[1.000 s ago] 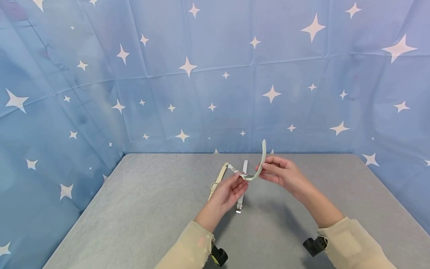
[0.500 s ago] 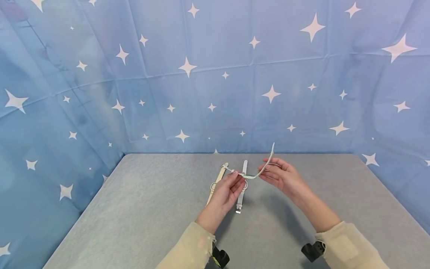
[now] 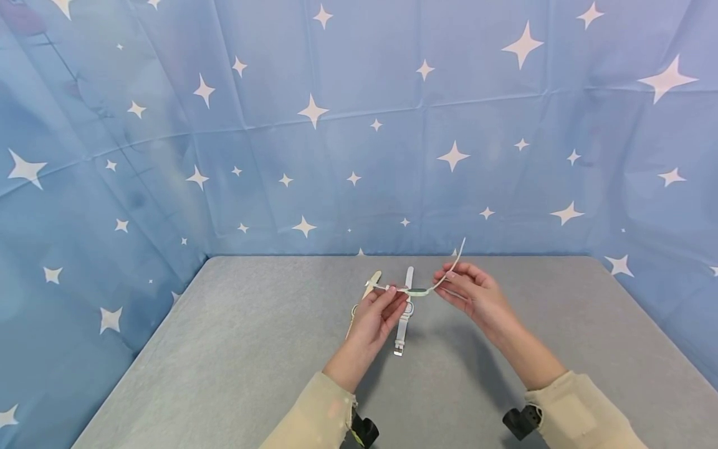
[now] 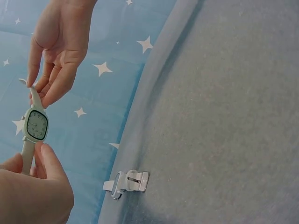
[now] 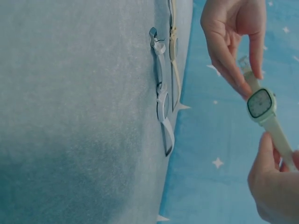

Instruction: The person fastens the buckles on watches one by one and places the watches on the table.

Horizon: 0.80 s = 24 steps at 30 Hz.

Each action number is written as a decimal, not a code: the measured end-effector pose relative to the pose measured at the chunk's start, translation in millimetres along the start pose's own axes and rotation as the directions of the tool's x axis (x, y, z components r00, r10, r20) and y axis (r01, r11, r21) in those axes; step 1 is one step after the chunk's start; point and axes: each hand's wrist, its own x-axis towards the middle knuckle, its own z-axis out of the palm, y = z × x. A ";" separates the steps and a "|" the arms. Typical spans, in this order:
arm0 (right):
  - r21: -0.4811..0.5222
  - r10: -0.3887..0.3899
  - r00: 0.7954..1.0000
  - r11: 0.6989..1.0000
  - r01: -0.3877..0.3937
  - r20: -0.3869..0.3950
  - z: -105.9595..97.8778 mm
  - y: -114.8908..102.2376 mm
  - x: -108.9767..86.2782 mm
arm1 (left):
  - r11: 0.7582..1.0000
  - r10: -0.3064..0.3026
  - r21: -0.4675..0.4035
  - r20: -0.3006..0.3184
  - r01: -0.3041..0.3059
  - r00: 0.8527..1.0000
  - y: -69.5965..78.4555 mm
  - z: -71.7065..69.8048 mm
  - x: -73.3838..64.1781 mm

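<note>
A pale green wristwatch (image 3: 417,292) with a squarish dial is held up between both hands, above the table. My left hand (image 3: 381,317) pinches the buckle-end strap between thumb and fingers, close to the case. With thumb and fingertips my right hand (image 3: 473,294) pinches the other strap, whose free tip curves upward past the fingers. The wrist views show the watch face (image 4: 36,125) and the buckle end beyond the left fingers (image 5: 245,65). Behind the left hand lie a white watch (image 5: 163,105) and a cream-yellow watch (image 5: 174,44), both stretched lengthwise and partly hidden in the head view.
The grey table (image 3: 252,349) reaches back to a blue curtain (image 3: 359,75) with white stars. Black wrist cameras (image 3: 364,430) sit at both cuffs. The white watch's metal buckle (image 3: 398,349) points toward the near side.
The held watch has tilted flatter, its buckle end lowering slightly and its free strap tip swinging right. The right hand has shifted a little. Both other watches stay put.
</note>
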 end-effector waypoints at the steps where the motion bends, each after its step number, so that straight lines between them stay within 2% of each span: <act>1: 0.004 -0.003 1.000 1.000 0.003 0.001 0.0 0.1 0.0 | 1.000 0.004 -0.001 0.003 -0.004 1.000 0.5 -0.3 -0.3; 9: 0.038 -0.026 1.000 0.999 0.026 -0.001 -1.7 2.7 -0.5 | 1.000 0.006 -0.028 0.058 -0.005 0.998 4.9 -3.9 -2.7; 17: 0.047 -0.020 1.000 0.999 0.021 -0.008 -2.9 2.5 -2.6 | 0.996 0.008 -0.092 0.101 0.001 0.995 8.3 -7.3 -4.7; 20: 0.047 -0.029 1.000 0.998 0.029 -0.011 -2.5 3.2 -2.9 | 0.997 0.017 -0.077 0.103 -0.009 0.995 9.4 -7.3 -4.4; 24: 0.038 -0.033 0.999 0.999 0.034 -0.015 -1.4 4.8 -3.5 | 0.997 0.035 -0.074 0.067 -0.030 0.997 11.3 -6.9 -5.6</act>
